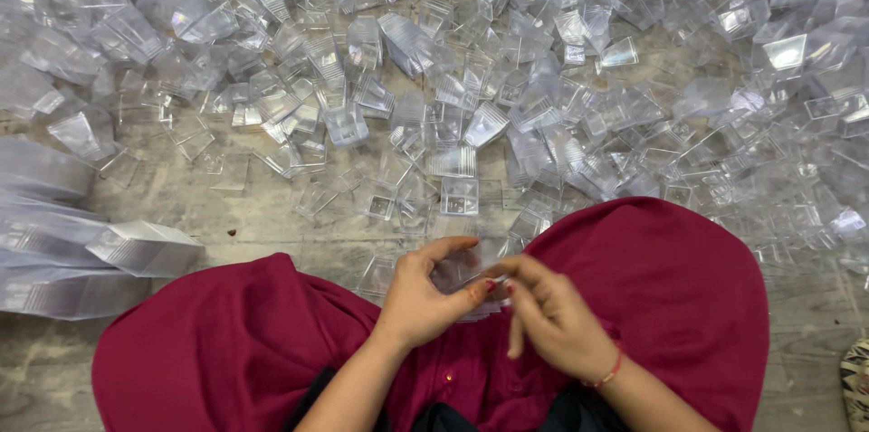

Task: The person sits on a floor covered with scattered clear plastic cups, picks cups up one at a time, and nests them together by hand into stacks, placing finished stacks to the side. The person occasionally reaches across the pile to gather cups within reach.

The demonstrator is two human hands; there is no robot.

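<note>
My left hand (pixel 424 296) and my right hand (pixel 550 316) meet over my lap, both gripping a small stack of clear square plastic cups (pixel 466 271) between them. The stack is see-through and partly hidden by my fingers. A red thread bracelet (pixel 608 372) sits on my right wrist. My knees are covered by a maroon garment (pixel 670 287), and I sit on the floor facing a wide heap of loose clear plastic cups (pixel 471 88).
Long nested stacks of clear cups (pixel 100 256) lie on the floor at the left. The worn grey wooden floor (pixel 244 206) shows between me and the heap. A patterned object (pixel 855 382) pokes in at the lower right edge.
</note>
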